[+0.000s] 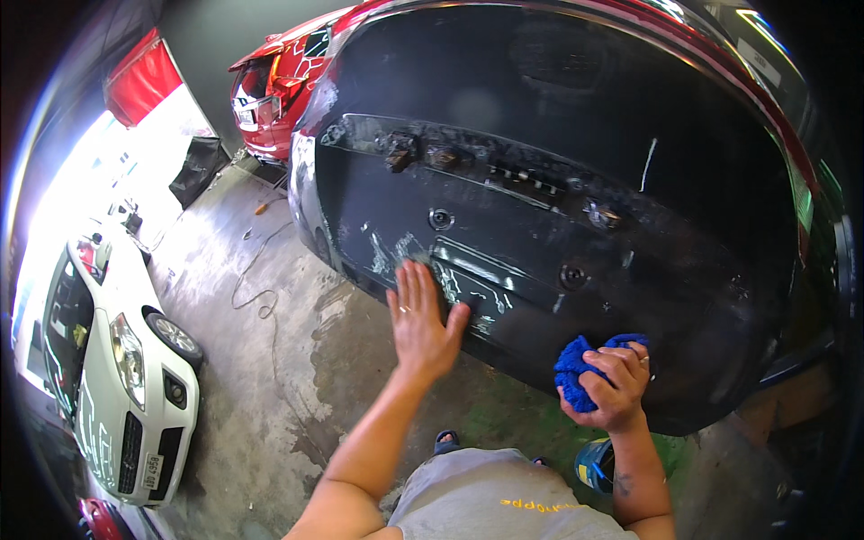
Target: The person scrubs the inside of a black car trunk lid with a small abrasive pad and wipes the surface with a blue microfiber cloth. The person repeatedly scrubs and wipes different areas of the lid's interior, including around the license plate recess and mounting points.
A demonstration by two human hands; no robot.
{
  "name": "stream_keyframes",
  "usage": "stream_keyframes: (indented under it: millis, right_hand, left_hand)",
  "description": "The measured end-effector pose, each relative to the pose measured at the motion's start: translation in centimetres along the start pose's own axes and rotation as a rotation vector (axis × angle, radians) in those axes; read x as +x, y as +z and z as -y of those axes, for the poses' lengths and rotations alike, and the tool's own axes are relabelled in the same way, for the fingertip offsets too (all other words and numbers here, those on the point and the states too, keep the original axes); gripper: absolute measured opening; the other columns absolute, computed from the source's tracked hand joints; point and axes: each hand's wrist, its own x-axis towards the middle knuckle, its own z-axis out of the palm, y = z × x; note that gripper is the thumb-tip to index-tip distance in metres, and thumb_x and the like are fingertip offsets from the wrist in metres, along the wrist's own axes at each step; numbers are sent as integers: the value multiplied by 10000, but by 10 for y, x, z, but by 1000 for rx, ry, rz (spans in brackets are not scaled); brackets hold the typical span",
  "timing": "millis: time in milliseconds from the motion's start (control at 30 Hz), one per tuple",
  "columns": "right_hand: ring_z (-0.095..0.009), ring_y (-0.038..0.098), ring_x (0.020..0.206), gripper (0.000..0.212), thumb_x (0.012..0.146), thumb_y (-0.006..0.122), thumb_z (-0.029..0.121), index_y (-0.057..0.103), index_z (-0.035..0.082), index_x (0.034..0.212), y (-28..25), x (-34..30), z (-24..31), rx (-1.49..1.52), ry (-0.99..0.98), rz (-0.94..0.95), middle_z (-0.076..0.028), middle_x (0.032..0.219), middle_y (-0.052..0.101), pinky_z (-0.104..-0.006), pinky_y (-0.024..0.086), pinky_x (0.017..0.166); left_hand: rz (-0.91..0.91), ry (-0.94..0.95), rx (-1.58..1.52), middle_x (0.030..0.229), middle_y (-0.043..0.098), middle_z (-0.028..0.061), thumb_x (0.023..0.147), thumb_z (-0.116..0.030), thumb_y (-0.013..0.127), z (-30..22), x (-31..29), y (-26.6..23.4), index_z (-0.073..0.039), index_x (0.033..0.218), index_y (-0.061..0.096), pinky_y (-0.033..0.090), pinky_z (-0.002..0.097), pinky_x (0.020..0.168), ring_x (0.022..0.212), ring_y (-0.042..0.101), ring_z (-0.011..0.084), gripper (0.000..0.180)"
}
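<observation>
A dark car rear panel (630,225) fills the upper right, its surface wet with white streaks. My left hand (421,322) lies flat with fingers spread against the panel's lower edge. My right hand (614,382) is closed around a bunched blue cloth (574,369), pressed to the panel's bottom rim further right. Both forearms come up from the lower edge.
A white car (117,378) is parked at the left on the wet concrete floor (270,360). A red car (274,90) stands behind at the top. A thin cord (256,288) trails across the floor. A blue container (594,463) sits by my right forearm.
</observation>
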Motion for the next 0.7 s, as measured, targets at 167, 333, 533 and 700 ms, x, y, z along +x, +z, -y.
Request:
stream_keyframes:
  millis: [167, 333, 533, 700]
  right_hand:
    - [-262, 713, 988, 334, 716, 909, 415, 683, 206, 845, 3, -3, -6, 50, -62, -34, -14, 1110, 764, -472, 481, 922]
    - [-236, 719, 995, 316, 734, 901, 424, 678, 223, 834, 5, -11, -13, 40, -52, -52, 0, 1109, 777, -472, 483, 944]
    - [-240, 717, 987, 325, 717, 914, 410, 670, 228, 832, 5, -5, -6, 29, -49, -57, 1, 1116, 778, -476, 480, 949]
    - [-259, 712, 991, 343, 714, 923, 392, 666, 202, 840, 2, -8, -6, 2, -38, -57, -13, 1109, 768, -487, 483, 915]
  left_hand:
    - [-136, -53, -94, 1847, 181, 246, 1173, -549, 404, 54, 125, -37, 11, 1760, 238, 99, 540, 1387, 1727, 135, 384, 828]
    - [8, 253, -45, 1841, 204, 258, 1099, -581, 531, 66, 11, -10, 8, 1759, 249, 57, 587, 1379, 1731, 119, 394, 928]
    - [13, 229, -22, 1843, 173, 275, 1015, -707, 601, 29, 69, -37, 4, 1771, 200, 41, 605, 1376, 1726, 105, 431, 1112]
    - [19, 250, -26, 1848, 115, 293, 1028, -731, 546, 30, -4, -10, -17, 1784, 156, 49, 622, 1368, 1729, 71, 438, 1111]
